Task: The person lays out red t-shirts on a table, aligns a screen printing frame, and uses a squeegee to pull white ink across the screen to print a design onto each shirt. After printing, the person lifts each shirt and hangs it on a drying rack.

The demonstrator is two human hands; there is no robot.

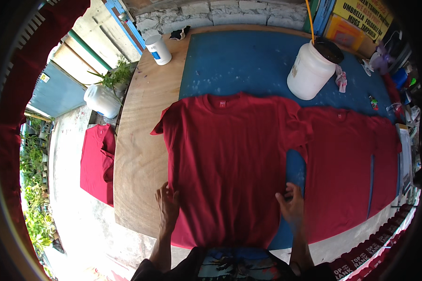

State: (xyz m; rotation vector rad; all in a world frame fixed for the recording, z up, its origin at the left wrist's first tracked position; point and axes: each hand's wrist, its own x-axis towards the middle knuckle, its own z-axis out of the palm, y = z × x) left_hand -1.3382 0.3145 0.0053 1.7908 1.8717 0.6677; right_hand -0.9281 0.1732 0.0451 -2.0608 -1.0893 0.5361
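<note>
While a large white plastic tub (pixel 309 75) with a dark round top stands beyond the far right shoulder of the spread crimson short-sleeved T-shirt (pixel 227 168), a smaller white cylindrical container (pixel 158 50) sits farther left on the pale wooden board (pixel 140 140). The T-shirt lies across that board and the blue, white-speckled tabletop (pixel 239 61), its right sleeve meeting more crimson shirt fabric (pixel 337 178).

The left hand (pixel 168 202) is loosely open, fingers slightly bent, at the shirt's left edge; the right hand (pixel 290 205), half open with curled fingers, is at the right edge. Whether either presses the cloth, I cannot tell.

Counted: two hands, one tub, one smaller container, one centred T-shirt, and one folded crimson shirt (pixel 96 161) off to the left.
</note>
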